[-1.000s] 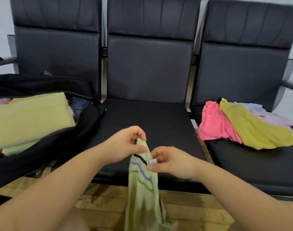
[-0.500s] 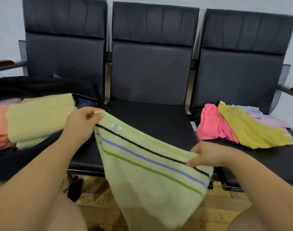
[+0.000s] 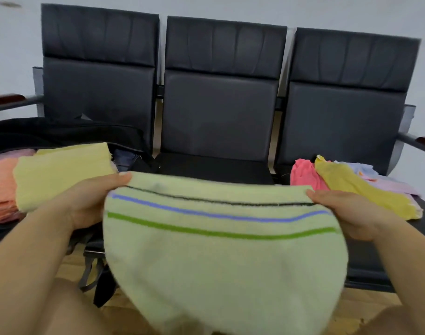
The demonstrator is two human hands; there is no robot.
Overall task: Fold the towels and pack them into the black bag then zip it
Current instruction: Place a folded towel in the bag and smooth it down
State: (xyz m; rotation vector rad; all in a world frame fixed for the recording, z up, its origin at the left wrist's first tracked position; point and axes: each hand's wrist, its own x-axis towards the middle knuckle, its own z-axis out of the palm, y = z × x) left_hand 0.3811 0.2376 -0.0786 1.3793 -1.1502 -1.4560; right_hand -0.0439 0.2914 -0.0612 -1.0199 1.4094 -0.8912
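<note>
Both hands are holding the green striped towel spread out flat in front of the middle seat of the three-seat black bench. Left hand is gripping the towel's top left corner, thumb lying on top of the hem, fingers curling under the cloth. Right hand is gripping the top right corner the same way, thumb on the hem. Both grips are closing on the towel itself. The towel's top edge is stretching taut between the two grips; the black, blue and green stripes are running straight across just below it. The rest of the cloth is hanging down below the grips, toward the person's lap, covering the front of the middle seat.

Left of the middle seat, the black bag is lying open, with a folded yellow towel on top and an orange towel beside it inside. Right of the middle seat, a loose pile is sitting on the right seat: pink towel, mustard yellow towel, pale lilac cloths behind.
</note>
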